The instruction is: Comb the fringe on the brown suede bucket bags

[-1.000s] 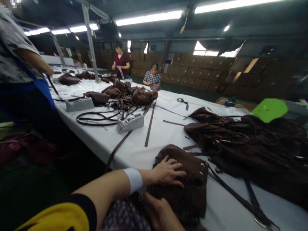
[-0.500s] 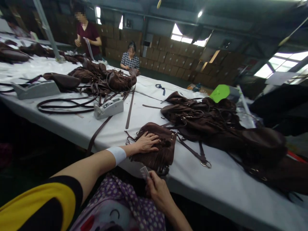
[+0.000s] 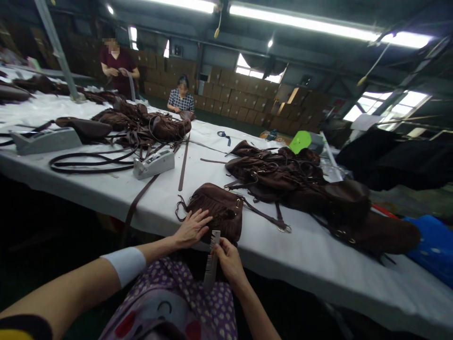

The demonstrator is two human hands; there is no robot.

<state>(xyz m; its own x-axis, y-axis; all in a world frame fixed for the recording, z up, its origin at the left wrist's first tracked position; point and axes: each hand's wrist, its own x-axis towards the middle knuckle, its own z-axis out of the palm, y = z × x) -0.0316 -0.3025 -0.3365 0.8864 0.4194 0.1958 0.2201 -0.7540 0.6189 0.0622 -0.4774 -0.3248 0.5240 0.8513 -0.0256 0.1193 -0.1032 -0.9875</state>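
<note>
A brown fringed bag [image 3: 219, 208] lies at the near edge of the white table [image 3: 304, 255]. My left hand [image 3: 193, 227] rests flat on the bag's fringe, fingers spread. Just below it, my right hand [image 3: 228, 257] pinches a pale comb [image 3: 212, 257], held upright at the table edge beside the fringe. A white wristband sits on my left forearm.
A heap of brown bags [image 3: 300, 179] with straps lies to the right. A tape dispenser [image 3: 154, 164], loose straps [image 3: 92, 160] and more bags [image 3: 148, 123] lie to the left. Two people [image 3: 118, 61] work at the far side. A blue item [image 3: 430, 245] sits at right.
My left hand slid toward the bag's near edge. My right hand rose from my lap and now holds the comb upright by the fringe. The view swung right.
</note>
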